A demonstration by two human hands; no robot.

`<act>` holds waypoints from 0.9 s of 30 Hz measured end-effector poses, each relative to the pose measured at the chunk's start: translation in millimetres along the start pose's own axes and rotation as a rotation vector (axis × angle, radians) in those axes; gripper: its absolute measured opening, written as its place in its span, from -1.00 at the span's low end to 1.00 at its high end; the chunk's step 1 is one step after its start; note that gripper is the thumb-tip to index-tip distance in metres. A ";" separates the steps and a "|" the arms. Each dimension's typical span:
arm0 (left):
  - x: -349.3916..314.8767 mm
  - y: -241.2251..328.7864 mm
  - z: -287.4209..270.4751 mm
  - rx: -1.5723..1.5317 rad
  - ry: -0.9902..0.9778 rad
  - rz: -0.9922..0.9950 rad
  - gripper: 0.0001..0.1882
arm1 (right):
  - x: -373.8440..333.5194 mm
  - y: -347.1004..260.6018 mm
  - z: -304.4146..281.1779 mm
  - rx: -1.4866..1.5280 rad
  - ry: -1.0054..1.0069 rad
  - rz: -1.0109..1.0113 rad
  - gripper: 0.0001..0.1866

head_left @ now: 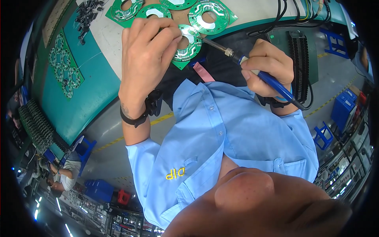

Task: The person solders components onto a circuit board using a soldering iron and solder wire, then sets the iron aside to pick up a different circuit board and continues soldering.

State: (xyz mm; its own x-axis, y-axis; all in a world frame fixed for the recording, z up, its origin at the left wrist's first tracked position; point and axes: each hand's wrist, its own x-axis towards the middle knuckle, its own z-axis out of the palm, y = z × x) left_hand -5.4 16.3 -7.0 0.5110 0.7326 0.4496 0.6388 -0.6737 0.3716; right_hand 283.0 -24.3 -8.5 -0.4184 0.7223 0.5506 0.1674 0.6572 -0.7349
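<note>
My right hand point(268, 67) is closed round the blue and light handle of a soldering iron point(274, 83). Its metal tip reaches left to the edge of a green circuit board point(193, 48) with ring-shaped sections and white areas. Over the same panel, my left hand point(148, 53) has its thumb and fingers pinched together beside the nearest ring. Whatever the pinch holds is too small or hidden to make out. The left hand covers part of the panel. Another ring section point(215, 28) of the panel lies just beyond the iron's tip.
On the green mat point(94, 94) at left lies another panel of round boards point(65, 65). Small dark parts point(87, 15) are heaped at the far left. Black cables point(280, 17) run across the far right. Dark ridged racks point(299, 59) stand at right; a blue stool point(323, 136) is on the floor.
</note>
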 end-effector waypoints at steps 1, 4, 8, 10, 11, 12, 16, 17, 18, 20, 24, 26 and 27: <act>0.1 0.0 -0.1 -0.002 0.001 0.000 -0.75 | 0.5 0.1 0.4 -0.005 0.002 -0.010 -0.74; 0.3 0.0 -0.4 0.006 -0.001 -0.001 -0.75 | 0.8 0.0 1.6 -0.012 0.006 -0.021 -0.73; 1.3 0.0 -0.5 0.007 -0.006 0.000 -0.75 | 0.8 -0.7 2.4 -0.024 0.010 -0.030 -0.72; 1.9 0.1 -0.7 0.004 -0.007 0.002 -0.75 | 1.1 -1.3 2.8 -0.041 0.008 -0.043 -0.72; 2.1 0.3 -0.9 0.006 -0.008 0.003 -0.75 | 1.3 -1.8 3.0 -0.041 0.008 -0.043 -0.72; 2.3 0.5 -1.1 0.007 -0.008 0.004 -0.75 | 1.8 -2.6 3.1 -0.044 0.005 -0.044 -0.72; 2.4 0.7 -1.9 0.007 -0.012 0.004 -0.75 | 2.9 -5.5 5.4 -0.064 0.004 -0.048 -0.72; 2.6 0.7 -2.0 0.007 -0.013 0.003 -0.75 | 3.0 -5.9 6.2 -0.076 0.009 -0.050 -0.72; 3.0 1.7 -3.0 0.005 -0.013 0.005 -0.75 | 2.9 -6.4 6.4 -0.088 0.013 -0.052 -0.72; 4.6 5.4 -6.9 0.001 -0.059 -0.028 -0.80 | 2.8 -7.3 5.8 -0.094 0.014 -0.046 -0.72; 3.4 5.4 -8.1 0.000 -0.078 -0.042 -0.82 | 7.0 -11.5 6.1 -0.103 0.013 -0.028 -0.71; 3.4 5.1 -8.0 -0.001 -0.077 -0.038 -0.82 | 9.6 -13.8 6.8 -0.117 0.022 -0.007 -0.68; 3.7 5.2 -8.2 -0.001 -0.079 -0.039 -0.82 | 8.7 -13.2 6.6 -0.119 0.022 -0.006 -0.68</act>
State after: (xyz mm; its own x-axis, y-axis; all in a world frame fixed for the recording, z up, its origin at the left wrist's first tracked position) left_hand -4.9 14.6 3.2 0.5292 0.7639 0.3693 0.6588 -0.6443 0.3885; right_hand 271.3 -28.2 3.4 -0.4000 0.7218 0.5647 0.2699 0.6816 -0.6801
